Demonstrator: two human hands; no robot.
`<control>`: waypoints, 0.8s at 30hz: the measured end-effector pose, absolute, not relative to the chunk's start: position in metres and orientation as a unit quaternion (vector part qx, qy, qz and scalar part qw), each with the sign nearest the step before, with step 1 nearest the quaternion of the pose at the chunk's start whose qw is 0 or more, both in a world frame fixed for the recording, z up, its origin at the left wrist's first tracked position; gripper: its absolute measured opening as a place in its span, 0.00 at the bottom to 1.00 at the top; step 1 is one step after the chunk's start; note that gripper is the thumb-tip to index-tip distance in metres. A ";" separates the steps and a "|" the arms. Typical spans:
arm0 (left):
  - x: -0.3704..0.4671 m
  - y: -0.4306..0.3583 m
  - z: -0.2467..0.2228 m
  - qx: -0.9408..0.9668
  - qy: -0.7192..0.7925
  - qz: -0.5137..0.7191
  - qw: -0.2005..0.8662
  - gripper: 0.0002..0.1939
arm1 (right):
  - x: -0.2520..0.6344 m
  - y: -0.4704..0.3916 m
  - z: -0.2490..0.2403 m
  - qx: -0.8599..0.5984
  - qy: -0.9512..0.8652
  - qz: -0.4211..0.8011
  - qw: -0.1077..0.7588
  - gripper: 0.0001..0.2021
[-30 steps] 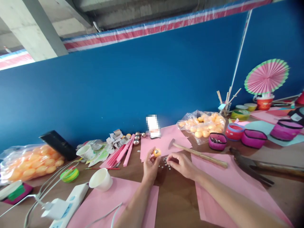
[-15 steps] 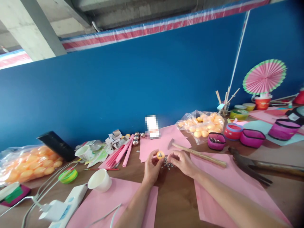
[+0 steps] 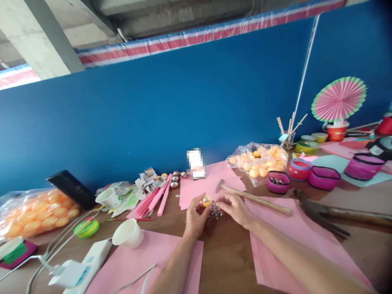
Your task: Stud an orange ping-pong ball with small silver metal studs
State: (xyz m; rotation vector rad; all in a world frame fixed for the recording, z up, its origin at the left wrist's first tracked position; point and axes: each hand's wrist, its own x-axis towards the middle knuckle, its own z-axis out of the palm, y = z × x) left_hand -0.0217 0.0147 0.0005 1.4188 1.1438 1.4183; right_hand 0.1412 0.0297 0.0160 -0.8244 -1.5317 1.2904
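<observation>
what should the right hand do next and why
Probably bring one of the silvery pieces to the orange ball: the left hand holds that ball, bare orange shows around the silver on it, and the right hand is right beside the loose pieces.

Left hand: I see it gripping an orange ball.
Right hand: near small metal pieces.

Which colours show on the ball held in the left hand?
The ball is orange and silver, best seen in the head view.

blue wall behind brown table
</observation>
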 end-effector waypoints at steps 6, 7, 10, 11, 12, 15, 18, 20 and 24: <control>-0.020 0.012 0.003 0.575 0.452 0.542 0.414 0.25 | 0.142 0.026 0.024 -0.355 -0.658 0.472 0.467 0.09; -0.019 0.011 0.004 0.573 0.453 0.537 0.422 0.25 | 0.142 0.026 0.026 -0.356 -0.664 0.461 0.470 0.09; -0.018 0.010 0.005 0.569 0.458 0.530 0.431 0.25 | 0.143 0.026 0.028 -0.361 -0.673 0.443 0.470 0.10; -0.017 0.010 0.005 0.570 0.460 0.530 0.428 0.24 | 0.143 0.026 0.028 -0.366 -0.673 0.440 0.469 0.10; -0.017 0.010 0.005 0.571 0.462 0.531 0.422 0.23 | 0.143 0.026 0.027 -0.369 -0.673 0.440 0.466 0.10; -0.017 0.009 0.006 0.572 0.466 0.539 0.406 0.22 | 0.142 0.027 0.022 -0.371 -0.670 0.454 0.454 0.09; -0.016 0.009 0.008 0.568 0.473 0.540 0.403 0.21 | 0.142 0.027 0.019 -0.370 -0.670 0.462 0.448 0.09; -0.016 0.008 0.009 0.564 0.478 0.538 0.404 0.21 | 0.142 0.027 0.019 -0.371 -0.668 0.463 0.448 0.09; -0.015 0.008 0.010 0.560 0.482 0.537 0.407 0.21 | 0.140 0.026 0.020 -0.367 -0.664 0.473 0.447 0.09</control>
